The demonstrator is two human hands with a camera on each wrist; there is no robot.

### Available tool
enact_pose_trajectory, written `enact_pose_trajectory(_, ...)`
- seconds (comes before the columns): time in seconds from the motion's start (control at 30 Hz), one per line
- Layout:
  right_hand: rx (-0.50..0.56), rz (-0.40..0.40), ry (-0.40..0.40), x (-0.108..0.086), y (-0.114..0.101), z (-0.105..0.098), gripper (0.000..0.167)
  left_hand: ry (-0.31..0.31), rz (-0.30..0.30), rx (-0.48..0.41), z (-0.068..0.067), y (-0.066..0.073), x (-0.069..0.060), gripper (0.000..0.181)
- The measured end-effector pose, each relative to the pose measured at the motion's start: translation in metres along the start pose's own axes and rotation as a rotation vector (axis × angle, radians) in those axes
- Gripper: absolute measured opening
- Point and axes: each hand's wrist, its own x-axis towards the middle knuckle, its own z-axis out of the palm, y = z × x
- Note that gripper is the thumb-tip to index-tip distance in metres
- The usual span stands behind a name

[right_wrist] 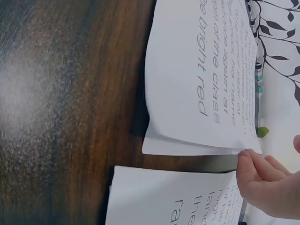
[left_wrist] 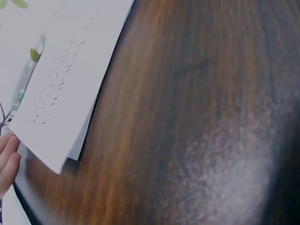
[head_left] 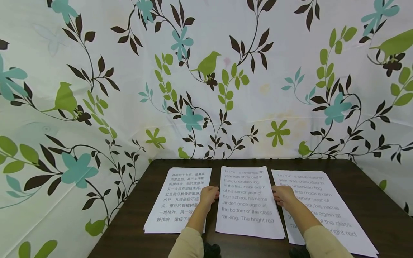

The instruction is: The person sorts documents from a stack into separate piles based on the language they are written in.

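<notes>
Three stacks of printed paper lie side by side on a dark table. My left hand [head_left: 209, 195] is at the left edge of the middle stack [head_left: 244, 200], its fingers [left_wrist: 8, 161] holding the edge of the top sheet [left_wrist: 75, 70]. On the opposite edge my right hand [head_left: 284, 196] pinches the sheet between thumb and fingers [right_wrist: 246, 164]. In the right wrist view this English-printed sheet [right_wrist: 178, 84] bows slightly, parted from the paper beneath it. The left hand's thumb is hidden.
The left stack [head_left: 174, 208] carries Chinese text; the right stack [head_left: 326, 204], partly under my right forearm, carries English text. The dark wooden table [head_left: 129, 215] reaches back to a white cloth [head_left: 206, 143] patterned with leaves and birds.
</notes>
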Motion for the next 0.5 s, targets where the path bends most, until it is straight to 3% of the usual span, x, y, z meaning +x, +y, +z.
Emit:
enact_pose_trajectory(0.17, 0.051, -0.036, -0.011, 0.001, 0.001, 0.002, 0.051, 0.013, 0.008, -0.115, 0.002, 0.000, -0.001, 0.031)
enact_pose_trajectory(0.27, 0.113, -0.024, 0.014, -0.015, -0.008, 0.003, 0.044, 0.028, 0.016, -0.143, 0.003, -0.001, -0.002, 0.031)
enact_pose_trajectory(0.37, 0.185, 0.000, 0.054, -0.043, -0.023, 0.005, 0.037, 0.056, 0.025, -0.104, 0.004, -0.003, -0.003, 0.031)
enact_pose_trajectory(0.5, 0.247, 0.004, 0.055, -0.074, -0.037, 0.004, 0.037, 0.074, 0.024, 0.028, 0.005, -0.006, -0.006, 0.027)
